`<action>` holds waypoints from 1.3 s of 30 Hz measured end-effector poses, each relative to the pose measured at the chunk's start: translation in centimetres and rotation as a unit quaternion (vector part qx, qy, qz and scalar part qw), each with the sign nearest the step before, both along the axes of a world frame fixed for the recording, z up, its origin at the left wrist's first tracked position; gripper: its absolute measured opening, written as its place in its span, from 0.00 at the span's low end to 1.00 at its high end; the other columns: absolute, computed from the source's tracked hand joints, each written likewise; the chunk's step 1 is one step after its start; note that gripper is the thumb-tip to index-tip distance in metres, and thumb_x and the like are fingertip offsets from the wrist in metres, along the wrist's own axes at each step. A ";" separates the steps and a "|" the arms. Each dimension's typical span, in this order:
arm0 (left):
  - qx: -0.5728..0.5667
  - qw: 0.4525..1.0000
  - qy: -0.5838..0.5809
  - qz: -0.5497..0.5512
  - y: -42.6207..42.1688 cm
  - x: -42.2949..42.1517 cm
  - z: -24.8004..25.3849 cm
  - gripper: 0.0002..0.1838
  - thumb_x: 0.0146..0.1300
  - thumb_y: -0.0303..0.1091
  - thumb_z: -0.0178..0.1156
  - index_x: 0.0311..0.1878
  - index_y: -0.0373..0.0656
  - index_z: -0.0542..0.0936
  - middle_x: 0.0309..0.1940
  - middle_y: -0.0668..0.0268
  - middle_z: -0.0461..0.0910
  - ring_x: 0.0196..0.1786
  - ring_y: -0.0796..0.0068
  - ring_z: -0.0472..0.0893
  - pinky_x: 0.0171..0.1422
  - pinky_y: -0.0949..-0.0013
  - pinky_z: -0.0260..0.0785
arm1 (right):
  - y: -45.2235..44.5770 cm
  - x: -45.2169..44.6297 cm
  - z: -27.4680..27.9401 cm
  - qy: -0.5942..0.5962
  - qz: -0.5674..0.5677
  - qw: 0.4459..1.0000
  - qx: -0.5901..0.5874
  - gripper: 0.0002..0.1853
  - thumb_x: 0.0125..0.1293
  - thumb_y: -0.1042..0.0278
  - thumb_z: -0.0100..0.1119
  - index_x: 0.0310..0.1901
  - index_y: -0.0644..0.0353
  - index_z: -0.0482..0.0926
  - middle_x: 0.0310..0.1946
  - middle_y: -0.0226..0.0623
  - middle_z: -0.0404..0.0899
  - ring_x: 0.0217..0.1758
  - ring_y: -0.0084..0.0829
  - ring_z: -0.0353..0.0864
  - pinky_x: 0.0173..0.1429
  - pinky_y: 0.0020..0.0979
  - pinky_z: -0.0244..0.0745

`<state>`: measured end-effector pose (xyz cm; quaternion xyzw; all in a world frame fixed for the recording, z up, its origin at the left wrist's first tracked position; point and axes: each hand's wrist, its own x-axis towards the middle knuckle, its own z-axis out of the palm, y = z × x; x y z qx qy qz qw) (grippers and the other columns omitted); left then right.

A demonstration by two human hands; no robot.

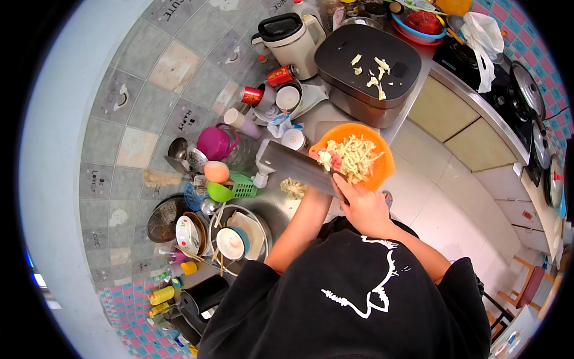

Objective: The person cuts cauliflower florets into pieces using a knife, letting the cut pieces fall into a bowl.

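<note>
My right hand (366,206) is closed round the handle of a cleaver (299,166), whose broad blade points left across my left wrist. Partly hidden behind that blade, my left hand (335,160) has its fingers closed on a small pale cauliflower piece (324,159). Both hands are over the near left side of an orange basket (385,161). Inside it lies a heap of cut, pale yellow-white cauliflower pieces (357,157). A larger cauliflower chunk (293,188) sits on the counter, left of my left forearm.
Beyond the basket stands a dark-lidded appliance (359,51) with pale scraps on top. Cups, red cans (251,96) and a purple-lidded jug (215,142) line the tiled wall. A metal basin (263,224) with bowls is at lower left; a stove (505,90) is at right.
</note>
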<state>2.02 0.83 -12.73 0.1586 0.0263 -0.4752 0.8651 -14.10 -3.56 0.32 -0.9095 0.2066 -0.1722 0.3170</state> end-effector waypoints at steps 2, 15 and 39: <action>0.005 1.000 -0.013 0.007 -0.1 -0.5 0.6 0.15 0.61 0.46 0.56 0.40 0.44 0.74 0.34 0.61 0.78 0.37 0.67 0.78 0.44 0.67 0.75 | -0.2 0.3 -0.1 0.003 0.001 1.000 0.017 0.26 0.50 0.69 0.60 0.55 0.52 0.71 0.24 0.40 0.76 0.25 0.42 0.78 0.30 0.41 0.73; 0.238 0.969 -0.005 0.069 -0.9 -2.2 4.7 0.15 0.64 0.44 0.51 0.41 0.41 0.71 0.29 0.61 0.75 0.31 0.66 0.77 0.39 0.69 0.75 | -0.7 0.2 0.7 -0.005 -0.011 0.995 0.095 0.24 0.50 0.72 0.61 0.53 0.55 0.74 0.29 0.46 0.79 0.31 0.46 0.78 0.36 0.41 0.73; 0.307 0.951 -0.040 0.002 0.0 -2.5 6.7 0.20 0.70 0.44 0.42 0.51 0.34 0.68 0.46 0.52 0.73 0.48 0.59 0.76 0.55 0.59 0.72 | -3.2 0.1 -3.6 -0.005 -0.148 0.974 0.174 0.21 0.51 0.72 0.57 0.50 0.55 0.77 0.27 0.50 0.78 0.30 0.46 0.79 0.37 0.39 0.75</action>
